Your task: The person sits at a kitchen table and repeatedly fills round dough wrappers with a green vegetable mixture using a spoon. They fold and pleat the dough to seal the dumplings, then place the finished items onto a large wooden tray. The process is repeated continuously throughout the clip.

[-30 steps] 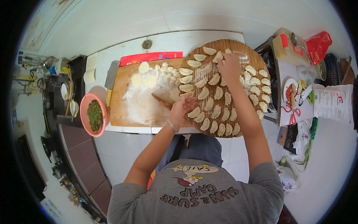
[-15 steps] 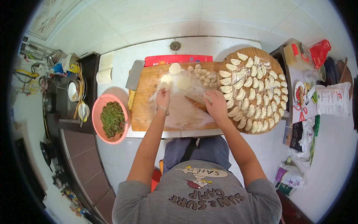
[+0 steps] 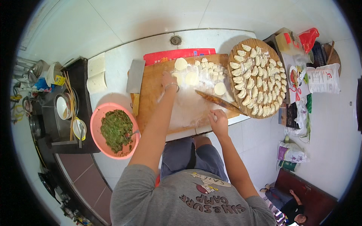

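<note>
My left hand [image 3: 168, 80] is over the far left of the floury wooden board [image 3: 151, 113], beside a round dough wrapper [image 3: 177, 78]; its fingers are mostly hidden. Two more wrappers, one behind [image 3: 181, 64] and one to the right [image 3: 192, 78], lie close by. Curled closed above the board's near right part is my right hand [image 3: 218, 121], with nothing visible in it. It is apart from the wooden rolling pin [image 3: 217, 100], which lies slanting behind it. Another wrapper [image 3: 220, 89] rests beyond the pin. Small dough pieces [image 3: 212, 70] cluster at the back.
Folded dumplings [image 3: 260, 77] cover a round wooden board [image 3: 235, 47] at right. A cleaver [image 3: 135, 77] and a pink basin [image 3: 98, 141] of green filling [image 3: 116, 130] stand left. Chopsticks [image 3: 71, 101] and bowls [image 3: 62, 106] occupy the left counter. Another person [image 3: 288, 205] is at lower right.
My left hand has reached farther away. My right hand has come off the rolling pin and drawn nearer to me. The right-hand wrapper now shows. My view has shifted.
</note>
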### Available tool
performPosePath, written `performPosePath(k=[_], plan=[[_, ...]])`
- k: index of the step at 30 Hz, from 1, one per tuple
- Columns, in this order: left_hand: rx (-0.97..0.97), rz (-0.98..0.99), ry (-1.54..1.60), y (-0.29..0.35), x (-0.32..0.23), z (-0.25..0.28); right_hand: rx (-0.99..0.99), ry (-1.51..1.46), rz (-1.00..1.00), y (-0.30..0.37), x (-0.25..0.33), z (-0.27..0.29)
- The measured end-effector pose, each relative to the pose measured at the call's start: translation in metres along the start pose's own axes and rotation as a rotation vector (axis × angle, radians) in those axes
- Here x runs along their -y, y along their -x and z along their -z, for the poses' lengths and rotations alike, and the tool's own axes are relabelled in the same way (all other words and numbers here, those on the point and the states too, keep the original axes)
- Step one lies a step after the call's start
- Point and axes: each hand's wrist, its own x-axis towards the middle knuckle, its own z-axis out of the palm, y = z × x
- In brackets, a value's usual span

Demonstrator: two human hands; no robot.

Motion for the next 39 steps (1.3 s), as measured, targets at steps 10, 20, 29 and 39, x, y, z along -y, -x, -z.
performPosePath(k=[10,20,29,39], plan=[[0.081,-0.250,0.413,0.092,0.021,0.058,0.081,-0.065,0.078,0.004,-0.015,-0.016],[0.183,0.265,1.505,0.263,0.091,0.162,0.368,-0.075,0.380,0.001,0.037,-0.058],[0.000,0.328,1.626,0.322,0.209,0.211,0.423,-0.123,0.943,0.047,0.181,-0.157],[-0.039,0.380,1.655,0.330,0.306,0.274,0.595,0.619,1.101,0.064,0.220,-0.278]])
